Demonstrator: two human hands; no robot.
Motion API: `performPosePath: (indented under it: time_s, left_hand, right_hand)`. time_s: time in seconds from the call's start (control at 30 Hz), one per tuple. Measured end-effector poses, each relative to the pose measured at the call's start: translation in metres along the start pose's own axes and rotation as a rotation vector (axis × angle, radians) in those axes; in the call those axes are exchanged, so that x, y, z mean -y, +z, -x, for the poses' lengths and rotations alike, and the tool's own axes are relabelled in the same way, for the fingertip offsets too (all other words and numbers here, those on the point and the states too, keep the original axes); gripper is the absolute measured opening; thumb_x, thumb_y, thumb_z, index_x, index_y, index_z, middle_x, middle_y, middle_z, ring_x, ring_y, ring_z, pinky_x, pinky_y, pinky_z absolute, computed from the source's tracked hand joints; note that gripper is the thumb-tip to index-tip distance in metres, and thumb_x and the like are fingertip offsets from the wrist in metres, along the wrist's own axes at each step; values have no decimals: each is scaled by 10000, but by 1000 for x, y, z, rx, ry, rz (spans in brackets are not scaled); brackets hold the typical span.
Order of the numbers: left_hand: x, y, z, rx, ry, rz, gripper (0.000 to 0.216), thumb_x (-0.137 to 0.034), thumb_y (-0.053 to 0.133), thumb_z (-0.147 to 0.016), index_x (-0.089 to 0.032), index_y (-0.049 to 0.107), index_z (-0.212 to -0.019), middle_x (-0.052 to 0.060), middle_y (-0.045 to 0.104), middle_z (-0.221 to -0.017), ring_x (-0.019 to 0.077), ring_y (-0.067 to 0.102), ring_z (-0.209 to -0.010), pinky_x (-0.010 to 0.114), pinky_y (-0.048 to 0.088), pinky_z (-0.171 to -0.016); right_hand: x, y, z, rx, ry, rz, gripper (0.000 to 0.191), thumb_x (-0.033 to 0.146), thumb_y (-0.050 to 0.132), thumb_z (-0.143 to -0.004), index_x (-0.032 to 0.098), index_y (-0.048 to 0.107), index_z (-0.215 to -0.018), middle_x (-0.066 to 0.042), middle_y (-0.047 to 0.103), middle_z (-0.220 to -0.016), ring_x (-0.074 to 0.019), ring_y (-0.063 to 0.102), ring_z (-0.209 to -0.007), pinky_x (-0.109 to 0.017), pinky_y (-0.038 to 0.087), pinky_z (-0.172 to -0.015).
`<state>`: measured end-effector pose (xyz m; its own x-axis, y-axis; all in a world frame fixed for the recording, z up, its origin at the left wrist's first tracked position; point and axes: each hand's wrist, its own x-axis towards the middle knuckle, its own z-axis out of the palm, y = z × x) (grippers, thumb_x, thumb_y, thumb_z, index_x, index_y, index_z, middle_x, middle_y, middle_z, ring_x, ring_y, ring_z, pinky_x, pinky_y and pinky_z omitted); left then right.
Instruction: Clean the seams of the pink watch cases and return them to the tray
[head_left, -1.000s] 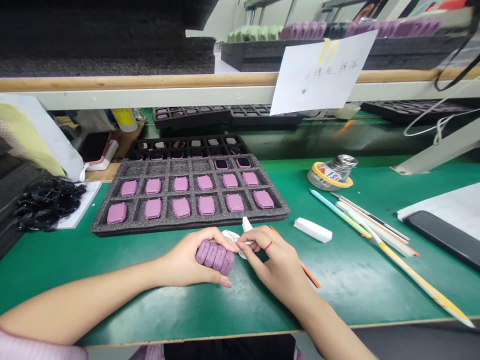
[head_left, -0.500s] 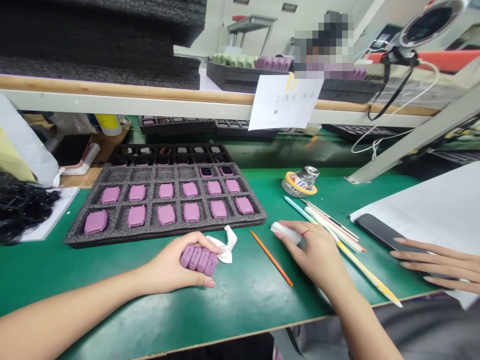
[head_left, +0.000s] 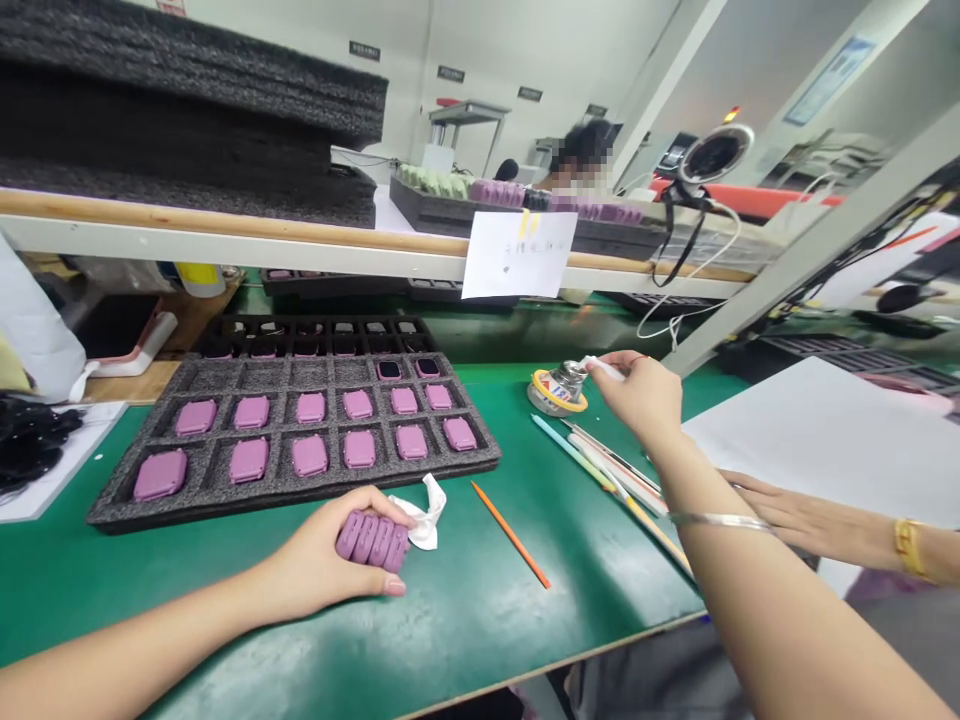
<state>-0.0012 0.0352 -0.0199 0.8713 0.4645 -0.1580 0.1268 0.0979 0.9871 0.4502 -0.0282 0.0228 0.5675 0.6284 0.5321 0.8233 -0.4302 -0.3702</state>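
My left hand (head_left: 349, 560) is closed round a stack of purple watch cases (head_left: 373, 541), held on edge just above the green table (head_left: 480, 640). A crumpled white cloth (head_left: 424, 514) lies against its fingertips. Farther out, my right hand (head_left: 637, 395) pinches a white wipe (head_left: 602, 368) at the metal top of a small dispenser bottle (head_left: 571, 377). The bottle stands within a yellow tape ring (head_left: 557, 401). To the left, a black foam tray (head_left: 300, 482) holds purple watch cases (head_left: 310, 456) in its compartments, two of them with dark screens showing.
An orange stick (head_left: 511, 535) lies between my hands. Several pens and sticks (head_left: 615, 470) lie below my right hand. A co-worker's hand (head_left: 795, 515) reaches in from the right by a white sheet (head_left: 787, 430). A shelf beam (head_left: 247, 245) crosses above, with a paper note (head_left: 519, 255).
My right hand has moved forward with the white wipe, from beside the pens to the dispenser bottle. The left hand keeps hold of the purple cases. The camera view has shifted.
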Motion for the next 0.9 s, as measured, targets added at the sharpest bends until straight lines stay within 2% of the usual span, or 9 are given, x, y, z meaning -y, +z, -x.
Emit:
performPosePath:
  time_s: [0.13, 0.2, 0.37, 0.47, 0.5, 0.57, 0.67, 0.73, 0.9]
  left_hand:
    - [-4, 0, -1, 16, -8, 35, 498, -284, 905, -649, -201, 613, -1045, 102, 662, -1252, 250, 669, -1065, 433, 519, -939]
    - [-6, 0, -1, 14, -25, 49, 521, -271, 915, -627, -190, 610, -1042, 108, 673, -1224, 244, 675, -1042, 429, 527, -920]
    - [-7, 2, -2, -5, -1, 51, 532, -256, 934, -590, -176, 632, -1021, 121, 699, -1185, 252, 680, -1047, 437, 516, -931]
    - [-5, 4, -2, -19, 21, 88, 516, -226, 937, -586, -184, 634, -1001, 126, 690, -1240, 263, 675, -1108, 451, 486, -992]
    - [-4, 4, -2, -24, 19, 95, 509, -219, 936, -585, -185, 633, -993, 126, 690, -1243, 263, 675, -1112, 455, 479, -1003]
    - [-4, 5, -2, -28, 12, 99, 497, -205, 932, -588, -185, 632, -983, 126, 693, -1237, 258, 679, -1102, 461, 473, -1011]
    - [-7, 6, -2, -28, 22, 90, 496, -190, 928, -585, -183, 630, -981, 113, 704, -1209, 247, 680, -1088, 449, 474, -1007]
    - [-11, 5, -2, -29, 25, 65, 506, -190, 932, -577, -182, 629, -984, 94, 716, -1174, 241, 676, -1083, 428, 478, -995]
    - [-17, 4, -4, -13, -24, 27, 503, -206, 925, -583, -183, 617, -979, 49, 717, -1068, 204, 669, -965, 360, 493, -888]
  right_hand:
    - [-5, 7, -23, 38, -79, -46, 288, 366, 585, -986, 196, 631, -1213, -84, 637, -1258, -211, 649, -1064, -413, 566, -902]
    - [-2, 6, -27, 58, -130, -85, 277, 364, 522, -1018, 209, 631, -1221, -82, 632, -1261, -201, 647, -1085, -399, 559, -913]
    - [24, -6, -15, 68, -208, -176, 312, 361, 402, -1061, 220, 671, -1133, -57, 653, -1199, -177, 652, -1071, -340, 554, -893]
    - [60, -10, 24, 65, -203, -221, 286, 411, 501, -1016, 216, 701, -952, -39, 692, -940, -123, 655, -815, -257, 541, -719]
    - [76, -11, 45, 74, -201, -246, 271, 455, 610, -944, 211, 718, -899, -40, 680, -790, -127, 631, -688, -244, 502, -607]
    - [110, -13, 92, 144, -228, -314, 230, 448, 687, -887, 221, 723, -906, -23, 696, -714, -130, 600, -561, -250, 459, -499]
    - [158, -16, 159, 267, -408, -578, 44, 267, 671, -896, 223, 671, -895, -31, 713, -823, -164, 672, -717, -280, 541, -621]
    - [179, -17, 188, 292, -497, -711, 87, 157, 641, -891, 231, 651, -937, -27, 700, -836, -160, 671, -762, -279, 560, -659]
    - [192, -8, 203, 238, -621, -785, 272, 59, 609, -876, 237, 614, -1082, -43, 682, -888, -163, 670, -804, -291, 584, -695]
